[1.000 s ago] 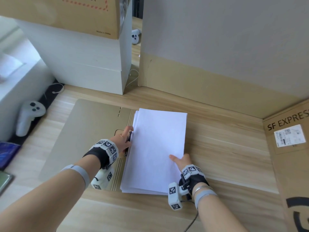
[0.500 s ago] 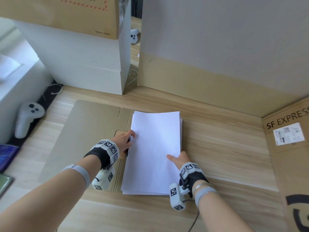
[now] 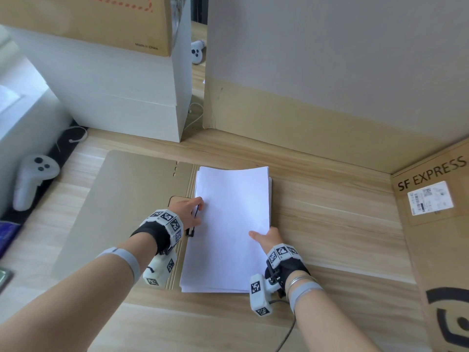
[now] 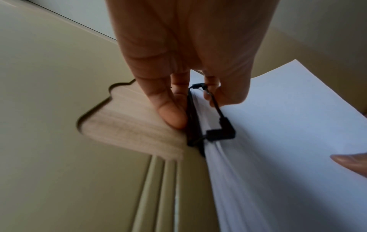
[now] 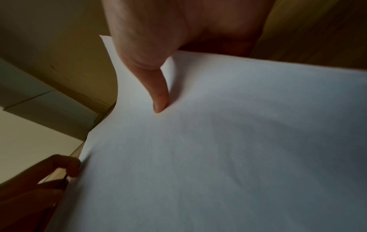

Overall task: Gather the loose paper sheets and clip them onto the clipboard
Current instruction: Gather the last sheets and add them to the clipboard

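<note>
A stack of white paper sheets (image 3: 229, 224) lies on the right half of an open beige folder-style clipboard (image 3: 121, 207) on the wooden desk. My left hand (image 3: 189, 212) pinches the black wire clip (image 4: 210, 119) at the stack's left edge, thumb on one side and fingers on the other. My right hand (image 3: 266, 237) holds the stack's right edge, thumb (image 5: 158, 94) on top, fingers hidden beneath. The sheets (image 5: 218, 141) bow upward slightly. The clipboard's right panel is hidden under the paper.
White boxes (image 3: 114, 97) stand at the back left, a cardboard wall (image 3: 330, 72) behind, and an SF Express box (image 3: 436, 212) at right. A white controller (image 3: 33, 179) lies at far left. Bare desk (image 3: 330, 224) stretches right of the stack.
The stack has slid leftward toward the clip and squared up; its fanned edges are now nearly aligned. My right hand moved left with it. The left hand stays at the clip.
</note>
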`<act>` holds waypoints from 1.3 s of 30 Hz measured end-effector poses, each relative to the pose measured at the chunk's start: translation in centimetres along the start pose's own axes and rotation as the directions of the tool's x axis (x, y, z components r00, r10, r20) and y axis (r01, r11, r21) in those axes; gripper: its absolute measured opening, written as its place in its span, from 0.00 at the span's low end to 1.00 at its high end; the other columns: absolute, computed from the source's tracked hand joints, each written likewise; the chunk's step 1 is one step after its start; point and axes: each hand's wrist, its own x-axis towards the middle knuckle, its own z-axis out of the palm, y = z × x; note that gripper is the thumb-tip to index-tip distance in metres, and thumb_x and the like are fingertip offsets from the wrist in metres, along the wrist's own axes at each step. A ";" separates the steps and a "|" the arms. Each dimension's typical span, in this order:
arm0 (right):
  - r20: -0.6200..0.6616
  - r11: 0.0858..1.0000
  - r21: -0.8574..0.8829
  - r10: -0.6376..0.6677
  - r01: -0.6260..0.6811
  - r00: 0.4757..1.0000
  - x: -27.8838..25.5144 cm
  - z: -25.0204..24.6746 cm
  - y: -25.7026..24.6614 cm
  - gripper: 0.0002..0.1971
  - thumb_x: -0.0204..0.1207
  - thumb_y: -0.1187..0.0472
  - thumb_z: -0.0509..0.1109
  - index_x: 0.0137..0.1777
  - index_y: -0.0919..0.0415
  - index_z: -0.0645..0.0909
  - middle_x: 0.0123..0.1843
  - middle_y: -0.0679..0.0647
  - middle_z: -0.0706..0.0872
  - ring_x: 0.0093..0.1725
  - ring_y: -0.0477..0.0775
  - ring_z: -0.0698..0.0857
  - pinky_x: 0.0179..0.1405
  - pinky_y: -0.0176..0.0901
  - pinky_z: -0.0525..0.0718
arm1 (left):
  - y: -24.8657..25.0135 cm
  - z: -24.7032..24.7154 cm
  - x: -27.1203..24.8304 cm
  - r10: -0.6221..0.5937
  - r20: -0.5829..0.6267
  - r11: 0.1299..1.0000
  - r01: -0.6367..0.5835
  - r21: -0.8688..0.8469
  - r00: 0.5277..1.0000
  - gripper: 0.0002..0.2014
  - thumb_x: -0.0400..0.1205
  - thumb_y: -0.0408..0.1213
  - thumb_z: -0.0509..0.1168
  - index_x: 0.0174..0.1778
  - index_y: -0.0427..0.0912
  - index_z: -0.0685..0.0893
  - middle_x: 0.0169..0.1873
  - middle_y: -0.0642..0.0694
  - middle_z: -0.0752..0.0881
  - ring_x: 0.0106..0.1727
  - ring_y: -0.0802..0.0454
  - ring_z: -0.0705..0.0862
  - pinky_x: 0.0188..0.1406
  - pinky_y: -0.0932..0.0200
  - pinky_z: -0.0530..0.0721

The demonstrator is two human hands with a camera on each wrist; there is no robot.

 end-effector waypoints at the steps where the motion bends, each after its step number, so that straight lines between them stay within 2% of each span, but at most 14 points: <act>1: -0.002 1.000 0.000 0.003 -0.003 1.000 0.0 0.0 0.1 0.19 0.74 0.60 0.73 0.62 0.70 0.79 0.53 0.58 0.85 0.60 0.62 0.85 0.59 0.44 0.79 | 0.2 0.0 0.1 -0.003 0.002 1.000 0.003 0.025 1.000 0.10 0.77 0.36 0.63 0.48 0.47 0.67 0.33 0.49 0.73 0.29 0.53 0.70 0.25 0.64 0.67; 5: -0.005 1.000 0.025 -0.005 0.005 1.000 0.3 0.4 0.4 0.24 0.71 0.56 0.75 0.63 0.69 0.79 0.59 0.61 0.86 0.59 0.61 0.85 0.62 0.48 0.81 | 0.6 0.2 0.5 -0.023 0.029 0.995 0.020 0.094 0.999 0.16 0.75 0.39 0.64 0.58 0.42 0.71 0.38 0.46 0.76 0.39 0.46 0.75 0.37 0.58 0.73; 9: -0.048 0.994 0.066 -0.083 0.086 0.995 0.0 0.1 0.2 0.24 0.70 0.64 0.76 0.65 0.68 0.76 0.61 0.61 0.85 0.61 0.60 0.85 0.63 0.47 0.81 | 0.6 0.4 0.7 -0.024 0.024 0.994 0.021 0.107 0.999 0.17 0.76 0.39 0.63 0.60 0.42 0.70 0.40 0.45 0.77 0.39 0.45 0.76 0.37 0.57 0.74; 12: -0.098 0.983 0.058 -0.170 0.176 0.981 -0.5 -1.0 0.0 0.35 0.68 0.69 0.76 0.73 0.61 0.65 0.70 0.61 0.77 0.67 0.60 0.79 0.65 0.46 0.77 | 0.6 0.6 0.8 -0.027 0.011 0.992 0.025 0.122 1.000 0.18 0.77 0.39 0.63 0.61 0.42 0.70 0.39 0.45 0.77 0.39 0.46 0.76 0.38 0.57 0.74; 14: -0.158 0.974 -0.118 -0.211 0.194 0.965 -1.2 -1.7 -0.2 0.45 0.66 0.66 0.77 0.79 0.50 0.56 0.75 0.57 0.66 0.72 0.60 0.71 0.70 0.49 0.72 | 0.7 0.6 0.8 -0.029 0.006 0.991 0.028 0.131 1.000 0.17 0.77 0.40 0.62 0.61 0.43 0.70 0.38 0.45 0.77 0.39 0.46 0.76 0.38 0.57 0.74; 16: -0.188 0.886 -0.416 -0.303 0.204 0.934 -2.3 -1.5 -0.4 0.46 0.65 0.58 0.78 0.79 0.40 0.56 0.75 0.52 0.62 0.73 0.60 0.66 0.74 0.52 0.69 | 0.7 0.6 0.8 -0.034 0.016 0.991 0.032 0.132 0.999 0.17 0.77 0.40 0.62 0.61 0.43 0.70 0.38 0.45 0.76 0.39 0.46 0.76 0.38 0.57 0.74; 18: -0.064 0.735 -0.588 -0.459 0.338 0.886 -3.6 -0.4 -0.6 0.39 0.64 0.52 0.77 0.74 0.37 0.65 0.77 0.48 0.59 0.76 0.58 0.61 0.76 0.51 0.65 | 0.6 0.5 0.8 -0.037 0.026 0.991 0.033 0.132 0.999 0.17 0.77 0.40 0.62 0.61 0.43 0.70 0.36 0.46 0.76 0.39 0.45 0.76 0.38 0.56 0.74; 20: 0.156 0.607 -0.636 -0.503 0.476 0.850 -4.7 1.5 -0.5 0.35 0.64 0.48 0.76 0.72 0.36 0.68 0.81 0.46 0.53 0.81 0.58 0.51 0.80 0.52 0.55 | 0.7 0.4 0.9 -0.042 0.027 0.991 0.038 0.129 0.999 0.17 0.77 0.40 0.62 0.61 0.43 0.70 0.36 0.46 0.76 0.39 0.45 0.77 0.38 0.56 0.74; 22: 0.320 0.526 -0.648 -0.468 0.551 0.823 -5.6 3.3 -0.3 0.37 0.64 0.44 0.76 0.74 0.33 0.64 0.84 0.43 0.45 0.83 0.57 0.41 0.81 0.58 0.46 | 0.7 0.4 0.9 -0.038 0.026 0.992 0.034 0.121 0.999 0.16 0.78 0.39 0.61 0.61 0.43 0.70 0.39 0.44 0.77 0.40 0.45 0.77 0.38 0.56 0.73; 25: 0.445 0.409 -0.663 -0.459 0.627 0.769 -6.2 5.8 0.1 0.45 0.61 0.39 0.76 0.77 0.33 0.57 0.85 0.44 0.40 0.83 0.57 0.35 0.80 0.61 0.36 | 0.7 0.3 0.8 -0.036 0.037 0.993 0.032 0.110 0.999 0.15 0.78 0.38 0.61 0.60 0.43 0.71 0.40 0.44 0.76 0.40 0.45 0.76 0.39 0.56 0.72; 28: 0.549 0.205 -0.716 -0.425 0.667 0.720 -6.7 7.6 0.3 0.52 0.59 0.36 0.76 0.80 0.37 0.50 0.85 0.48 0.37 0.83 0.59 0.33 0.78 0.65 0.32 | 0.7 0.2 0.8 -0.037 0.035 0.995 0.033 0.091 0.999 0.15 0.78 0.38 0.61 0.60 0.43 0.71 0.39 0.43 0.77 0.39 0.44 0.77 0.39 0.56 0.73; 30: 0.575 0.106 -0.739 -0.413 0.665 0.706 -6.8 8.4 0.6 0.54 0.58 0.36 0.76 0.81 0.38 0.47 0.84 0.48 0.35 0.82 0.61 0.31 0.77 0.68 0.31 | 0.6 0.2 0.8 -0.037 0.036 0.996 0.034 0.082 0.999 0.15 0.78 0.37 0.61 0.60 0.43 0.71 0.39 0.43 0.77 0.39 0.44 0.77 0.39 0.56 0.74; 36: 0.568 0.069 -0.755 -0.431 0.653 0.702 -6.6 8.7 0.4 0.53 0.61 0.37 0.75 0.80 0.36 0.43 0.84 0.47 0.34 0.82 0.63 0.32 0.74 0.71 0.30 | 0.9 -0.3 0.2 -0.026 0.038 0.999 0.025 0.026 0.999 0.18 0.80 0.36 0.60 0.65 0.45 0.67 0.38 0.41 0.77 0.37 0.44 0.76 0.37 0.57 0.74; 39: 0.569 0.062 -0.751 -0.445 0.657 0.692 -6.3 8.4 0.4 0.54 0.60 0.37 0.75 0.80 0.36 0.44 0.84 0.45 0.36 0.82 0.62 0.32 0.73 0.69 0.28 | 1.1 -0.4 0.0 -0.028 0.040 1.000 0.028 0.006 0.999 0.19 0.80 0.36 0.60 0.67 0.45 0.67 0.38 0.41 0.76 0.30 0.45 0.74 0.26 0.58 0.71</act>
